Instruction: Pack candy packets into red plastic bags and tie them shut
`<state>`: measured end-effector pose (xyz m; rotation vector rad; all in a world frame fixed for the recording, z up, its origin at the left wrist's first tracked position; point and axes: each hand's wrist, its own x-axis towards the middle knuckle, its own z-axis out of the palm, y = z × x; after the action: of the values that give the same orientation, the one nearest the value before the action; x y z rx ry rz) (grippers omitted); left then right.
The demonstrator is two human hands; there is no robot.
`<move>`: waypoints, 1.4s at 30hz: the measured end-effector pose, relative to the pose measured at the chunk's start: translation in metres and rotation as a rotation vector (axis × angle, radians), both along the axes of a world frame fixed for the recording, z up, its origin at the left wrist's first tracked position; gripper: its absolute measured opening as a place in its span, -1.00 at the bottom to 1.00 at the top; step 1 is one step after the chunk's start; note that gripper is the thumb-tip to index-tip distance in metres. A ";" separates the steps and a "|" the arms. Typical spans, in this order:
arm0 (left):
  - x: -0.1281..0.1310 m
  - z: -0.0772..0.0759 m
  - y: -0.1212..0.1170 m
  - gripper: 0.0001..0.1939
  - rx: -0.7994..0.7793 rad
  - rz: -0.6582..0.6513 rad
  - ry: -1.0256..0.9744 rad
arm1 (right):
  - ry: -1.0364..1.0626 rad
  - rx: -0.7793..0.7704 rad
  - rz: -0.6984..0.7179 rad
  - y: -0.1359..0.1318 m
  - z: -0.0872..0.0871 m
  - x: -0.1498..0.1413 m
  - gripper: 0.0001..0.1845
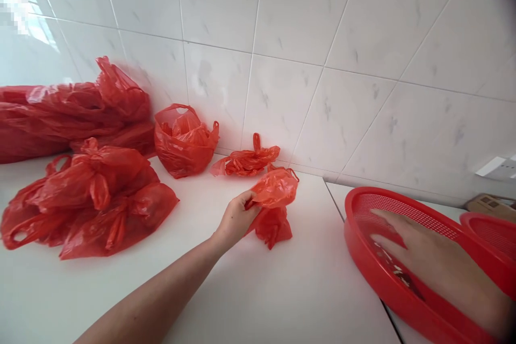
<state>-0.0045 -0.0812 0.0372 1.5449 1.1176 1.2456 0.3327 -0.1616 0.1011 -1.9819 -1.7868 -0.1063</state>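
My left hand pinches the edge of a red plastic bag and holds it up over the white tabletop. The bag is crumpled, and its lower end hangs near the surface. At the right, my right hand reaches into a red perforated plastic basket. This hand is smeared by motion, so its grip does not show. Small pale and dark bits lie in the basket beneath it; their kind is too blurred to tell.
Tied red bags lie at the left, in front of a large red bundle. A rounded red bag and a flattened one rest by the tiled wall. A second red basket and a cardboard box are at far right.
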 end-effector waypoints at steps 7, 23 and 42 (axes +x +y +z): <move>-0.006 0.013 -0.004 -0.60 -0.024 0.026 -0.297 | 0.245 -0.161 0.410 0.007 -0.042 -0.139 -0.51; -0.042 0.006 0.050 -0.49 0.389 0.296 0.266 | 1.253 -0.205 0.180 0.049 -0.110 -0.126 -0.56; -0.002 -0.032 0.009 -0.87 -0.107 0.024 -0.373 | 1.500 0.010 0.026 0.061 -0.118 -0.100 -0.66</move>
<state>-0.0064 -0.0721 0.0053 1.1625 0.9424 1.3972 0.2326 -0.1004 -0.0173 -1.2557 -0.7483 1.0669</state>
